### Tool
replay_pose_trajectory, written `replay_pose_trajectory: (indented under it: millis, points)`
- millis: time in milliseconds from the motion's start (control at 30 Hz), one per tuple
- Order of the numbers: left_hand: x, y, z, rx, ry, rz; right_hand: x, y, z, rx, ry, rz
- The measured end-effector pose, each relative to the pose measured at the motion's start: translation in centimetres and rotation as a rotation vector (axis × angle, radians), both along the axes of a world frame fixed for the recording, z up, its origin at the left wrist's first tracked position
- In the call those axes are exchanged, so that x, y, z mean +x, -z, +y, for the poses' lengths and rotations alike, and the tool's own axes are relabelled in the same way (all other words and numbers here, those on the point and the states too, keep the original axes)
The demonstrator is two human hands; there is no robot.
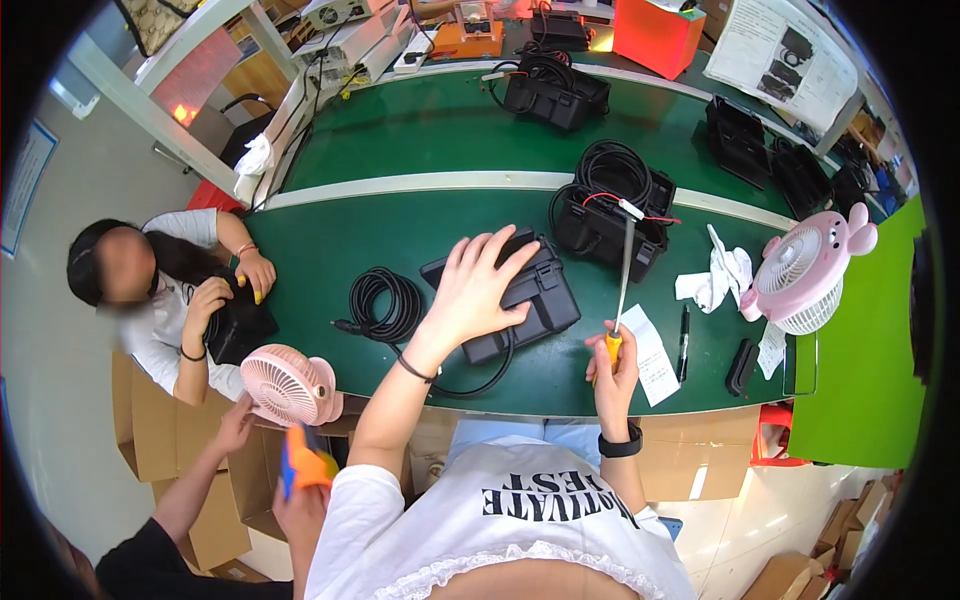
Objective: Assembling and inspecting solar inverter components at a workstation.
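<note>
My left hand (pixel 478 290) lies over a black plastic case (pixel 555 300) on the green table, fingers spread across its top and partly hiding it. From this case a black cable leads round to a coil (pixel 385 303) on its left. In my right hand (pixel 622 370) is a screwdriver (pixel 627 268) with a yellow handle, its long shaft pointing away from me. Its tip overlaps a white connector (pixel 630 209) on red wires; whether they touch I cannot tell. Behind it sits another black case (pixel 598 235) with a coiled black cable (pixel 612 165) on top.
Right of my right hand lie a paper slip (pixel 650 358), a pen (pixel 684 345), white cloth (pixel 722 275) and a pink fan (pixel 798 270). A second pink fan (pixel 285 383) stands near a seated co-worker (pixel 170 290) at left. Another person's hand (pixel 303 510) holds an orange-and-blue tool.
</note>
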State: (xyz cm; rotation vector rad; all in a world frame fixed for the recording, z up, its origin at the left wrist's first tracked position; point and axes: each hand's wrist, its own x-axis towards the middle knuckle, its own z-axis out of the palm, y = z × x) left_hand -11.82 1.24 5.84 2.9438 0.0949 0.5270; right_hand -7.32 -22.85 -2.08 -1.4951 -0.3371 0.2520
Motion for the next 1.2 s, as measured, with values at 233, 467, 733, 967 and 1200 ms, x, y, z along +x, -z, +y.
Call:
replay_pose_trajectory:
  millis: [233, 467, 733, 967, 1200]
  points:
    - [1.7, 1.3, 2.8, 0.011, -0.238, -0.076, -1.3, -2.8, -1.9, -0.408, -0.076, -0.391]
    - [2.6, 1.5, 2.8, -0.037, -0.282, -0.093, -1.6, -3.5, -0.9, -0.569, -0.086, -0.62]
    - [1.7, 1.6, 3.9, -0.184, -0.256, -0.198, -1.2, -3.3, -0.5, -0.616, -0.058, -0.723]
    - [1.8, 2.5, 3.8, -0.178, -0.311, -0.32, -1.1, -2.8, 0.0, -0.578, -0.029, -0.787]
    - [1.6, 2.7, 4.1, -0.153, -0.279, -0.28, -1.5, -2.3, 0.0, -0.466, -0.161, -0.408]
